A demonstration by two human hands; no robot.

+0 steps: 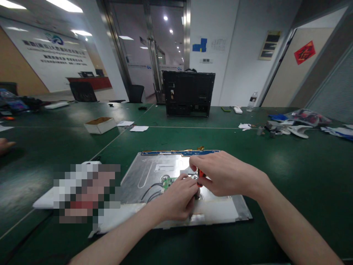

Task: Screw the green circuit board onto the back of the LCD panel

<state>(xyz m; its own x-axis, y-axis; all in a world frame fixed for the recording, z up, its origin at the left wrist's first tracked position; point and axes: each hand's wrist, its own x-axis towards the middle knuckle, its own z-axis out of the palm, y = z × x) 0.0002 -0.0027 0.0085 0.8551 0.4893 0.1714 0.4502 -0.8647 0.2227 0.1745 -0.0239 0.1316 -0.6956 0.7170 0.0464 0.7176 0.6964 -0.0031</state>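
Note:
A flat metal display panel (149, 165) lies in front of me, with a blue circuit strip (165, 153) along its far edge. In my right hand (223, 173) is a screwdriver with a red and black handle (200, 177), pointing down at the panel. My left hand (179, 197) rests on the panel just below it, fingers curled near the tool's lower end; what they hold, if anything, is hidden. A small green circuit board (167, 182) with dark cables (150, 190) shows partly from under the left hand.
A black monitor frame (190, 92) stands at the back. To the left are a white open box (100, 125), papers (139, 129) and a white object (44, 198) beside a pixelated patch. Another person's hand (6, 145) shows at the left edge. Plastic bags and tools (299, 129) lie right.

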